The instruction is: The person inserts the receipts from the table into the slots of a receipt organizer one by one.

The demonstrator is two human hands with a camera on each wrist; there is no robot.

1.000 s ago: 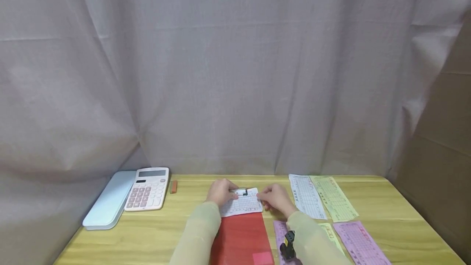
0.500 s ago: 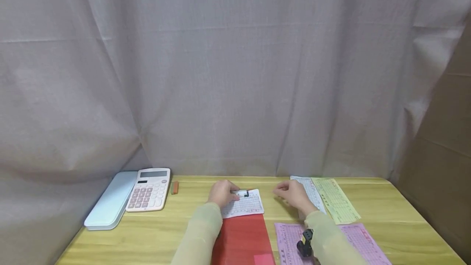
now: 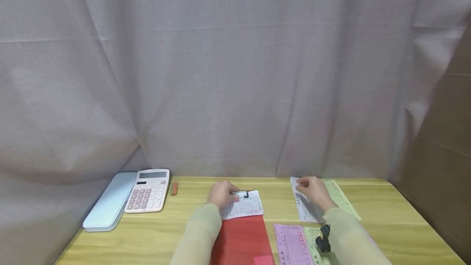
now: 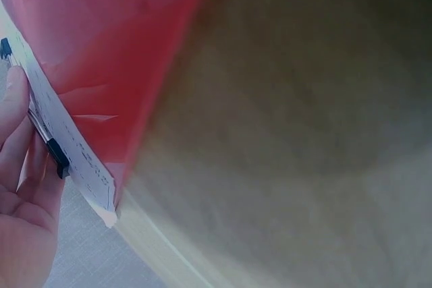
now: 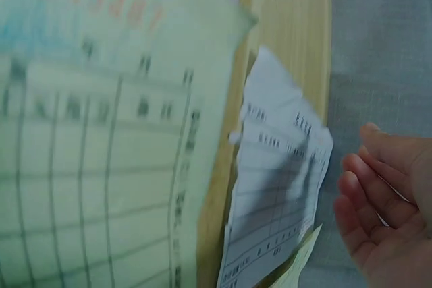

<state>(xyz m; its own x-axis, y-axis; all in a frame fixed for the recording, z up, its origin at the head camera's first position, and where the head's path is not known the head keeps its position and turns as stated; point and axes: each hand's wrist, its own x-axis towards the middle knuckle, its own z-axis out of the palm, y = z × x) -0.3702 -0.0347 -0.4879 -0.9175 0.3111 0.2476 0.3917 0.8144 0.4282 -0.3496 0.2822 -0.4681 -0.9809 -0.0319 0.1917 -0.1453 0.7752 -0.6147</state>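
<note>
My left hand (image 3: 220,195) holds the metal clip (image 3: 243,194) with black ends at the top of a red folder (image 3: 243,236). White printed slips (image 3: 244,208) lie at that end of the folder, by the clip. In the left wrist view the thumb and curled fingers (image 4: 40,173) lie on both sides of the clip's metal bar (image 4: 40,126). My right hand (image 3: 313,192) hovers over a white printed slip (image 3: 303,209) at the back right. Its fingers hang loosely bent, and nothing shows between them in the right wrist view.
A yellow-green slip (image 3: 338,195) lies right of the white one, partly behind my right hand. Nearer stand a purple slip (image 3: 290,242) and another green slip (image 3: 312,240). At left are a calculator (image 3: 149,191), a pale blue case (image 3: 109,203) and a small brown block (image 3: 174,188).
My right hand has left the slips at the folder and moved right, to above the white slip at the back. My left hand has stayed at the clip.
</note>
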